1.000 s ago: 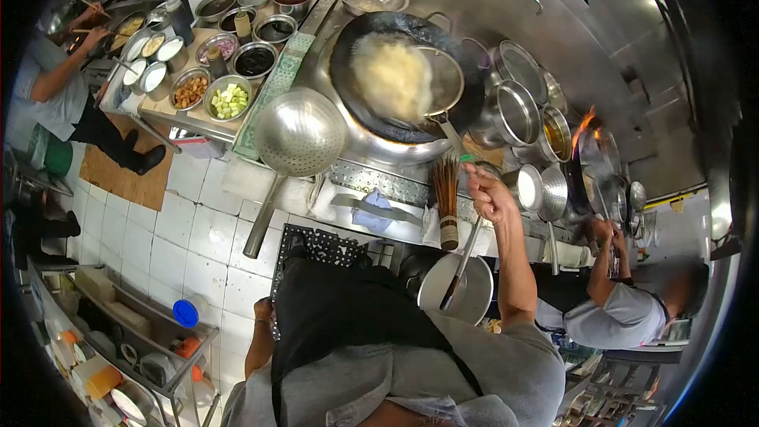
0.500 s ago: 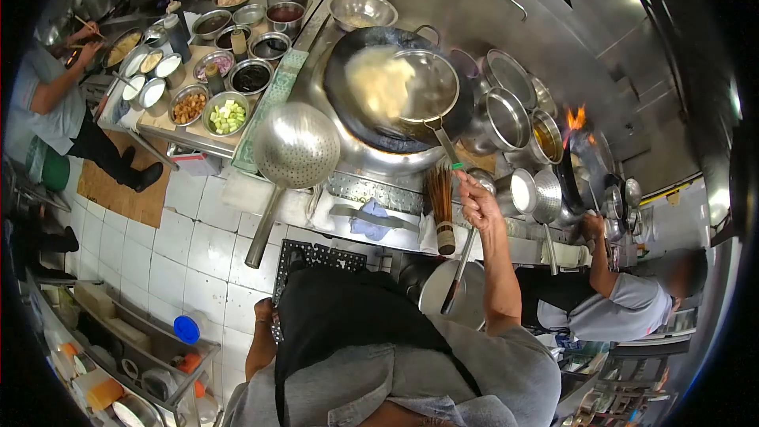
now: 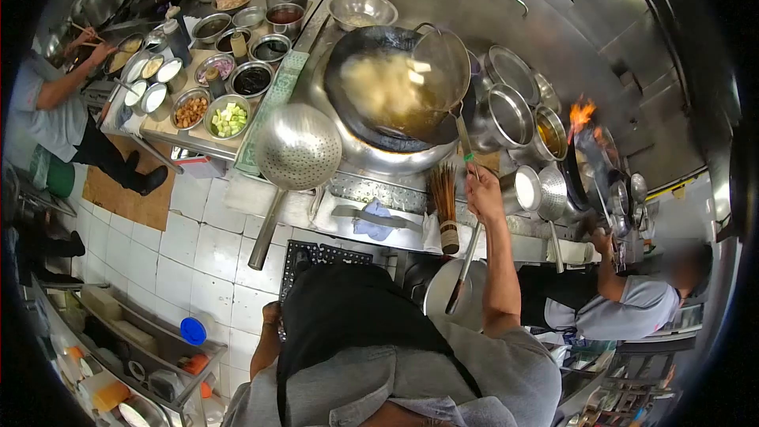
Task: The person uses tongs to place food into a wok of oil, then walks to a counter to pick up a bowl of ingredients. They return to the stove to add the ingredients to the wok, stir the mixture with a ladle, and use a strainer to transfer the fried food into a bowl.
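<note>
While the right hand (image 3: pixel 485 195) curls around its handle (image 3: pixel 463 136), the strainer (image 3: pixel 448 73) looks round and see-through. It is past that hand, over the wok (image 3: pixel 351 47). I can't tell the left hand's (image 3: pixel 271 314) grip.

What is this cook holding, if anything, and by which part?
The right hand grips a mesh strainer by its handle, near the green band. Whether the left hand holds anything cannot be told.

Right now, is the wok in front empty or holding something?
Holding something: a pale, blurred mass shows inside the wok, at least partly outside the outline of the strainer.
</note>
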The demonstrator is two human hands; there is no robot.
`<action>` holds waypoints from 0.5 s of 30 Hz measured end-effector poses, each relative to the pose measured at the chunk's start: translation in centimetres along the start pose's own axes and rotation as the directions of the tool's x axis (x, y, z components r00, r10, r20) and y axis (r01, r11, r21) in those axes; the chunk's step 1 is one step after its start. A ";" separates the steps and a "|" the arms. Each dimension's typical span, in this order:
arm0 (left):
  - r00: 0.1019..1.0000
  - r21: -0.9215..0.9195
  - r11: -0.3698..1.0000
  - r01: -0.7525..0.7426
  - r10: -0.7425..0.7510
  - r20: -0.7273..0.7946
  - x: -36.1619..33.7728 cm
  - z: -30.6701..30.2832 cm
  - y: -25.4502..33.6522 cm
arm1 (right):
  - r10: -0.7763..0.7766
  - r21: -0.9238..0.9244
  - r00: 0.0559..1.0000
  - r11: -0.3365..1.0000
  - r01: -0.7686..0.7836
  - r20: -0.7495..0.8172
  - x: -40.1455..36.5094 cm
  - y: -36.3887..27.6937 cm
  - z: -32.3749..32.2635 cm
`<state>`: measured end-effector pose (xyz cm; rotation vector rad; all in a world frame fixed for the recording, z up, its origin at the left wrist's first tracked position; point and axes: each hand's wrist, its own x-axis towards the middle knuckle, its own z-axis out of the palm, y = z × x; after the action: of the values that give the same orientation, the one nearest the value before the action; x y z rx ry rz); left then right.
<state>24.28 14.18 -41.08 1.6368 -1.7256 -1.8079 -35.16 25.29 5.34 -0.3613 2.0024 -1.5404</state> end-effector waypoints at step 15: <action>0.991 0.312 0.948 -0.059 0.018 0.131 0.5 -1.8 2.6 | -0.692 -0.817 0.719 0.372 0.440 0.072 -1.9 0.6 -2.5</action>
<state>24.02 11.86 -38.90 1.6108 -2.1843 -1.7224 -35.08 28.46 5.69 -1.4287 2.9552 -0.8958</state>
